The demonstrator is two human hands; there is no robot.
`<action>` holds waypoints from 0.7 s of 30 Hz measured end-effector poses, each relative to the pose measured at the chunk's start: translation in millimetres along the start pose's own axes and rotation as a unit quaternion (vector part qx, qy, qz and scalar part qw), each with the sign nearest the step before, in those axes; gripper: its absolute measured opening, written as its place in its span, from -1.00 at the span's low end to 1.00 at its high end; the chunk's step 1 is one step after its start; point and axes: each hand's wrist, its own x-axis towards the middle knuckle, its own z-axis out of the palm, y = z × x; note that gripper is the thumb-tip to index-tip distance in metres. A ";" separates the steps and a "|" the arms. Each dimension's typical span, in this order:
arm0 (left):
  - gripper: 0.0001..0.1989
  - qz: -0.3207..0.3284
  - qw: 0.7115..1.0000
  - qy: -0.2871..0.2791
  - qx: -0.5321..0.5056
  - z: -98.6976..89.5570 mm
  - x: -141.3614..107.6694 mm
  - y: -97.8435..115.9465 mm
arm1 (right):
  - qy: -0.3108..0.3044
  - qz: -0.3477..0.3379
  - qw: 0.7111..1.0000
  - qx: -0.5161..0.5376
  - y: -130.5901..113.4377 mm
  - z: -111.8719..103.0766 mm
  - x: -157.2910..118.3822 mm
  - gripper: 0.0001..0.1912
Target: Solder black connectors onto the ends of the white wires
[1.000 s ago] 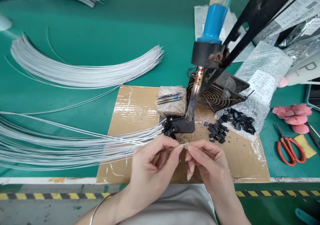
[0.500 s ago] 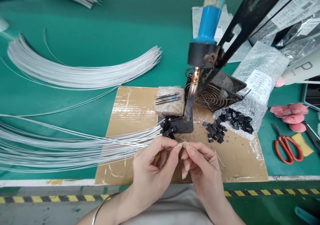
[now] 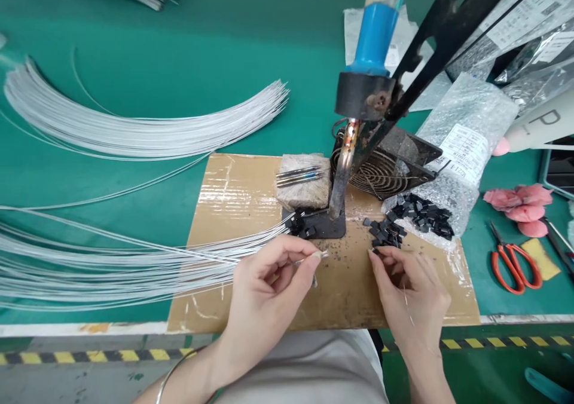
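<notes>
My left hand pinches the end of a thin white wire, whose short tip sticks out past thumb and forefinger. My right hand is at the near edge of a pile of small black connectors, thumb and forefinger closed at one of them. A fine strand lies across the back of this hand. Beyond my left hand, white wires end in black connectors. The metal tip of a soldering iron with a blue collar points down between the two hands, farther back.
A small fan stands behind the iron, beside a wrapped block with metal rods. Cardboard covers the work area. Another white wire bundle lies back left. Bubble wrap, red-handled scissors and a yellow sponge are at right.
My right hand has left my left hand and moved right to the loose black connectors. My left hand keeps its pinch and has shifted slightly left.
</notes>
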 end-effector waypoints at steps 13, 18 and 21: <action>-0.88 0.010 0.999 -0.029 0.009 -5.0 -6.1 -13.1 | -0.032 0.216 0.904 0.368 -39.9 -2.8 8.2 -0.91; -0.87 -0.002 0.999 -0.037 0.027 -7.6 -4.1 -13.3 | -0.064 0.228 0.866 0.440 -56.0 2.3 13.1 -0.96; -0.88 -0.006 0.999 -0.033 0.038 -7.6 -3.2 -12.1 | -0.090 0.217 0.854 0.464 -61.0 5.7 15.4 -0.95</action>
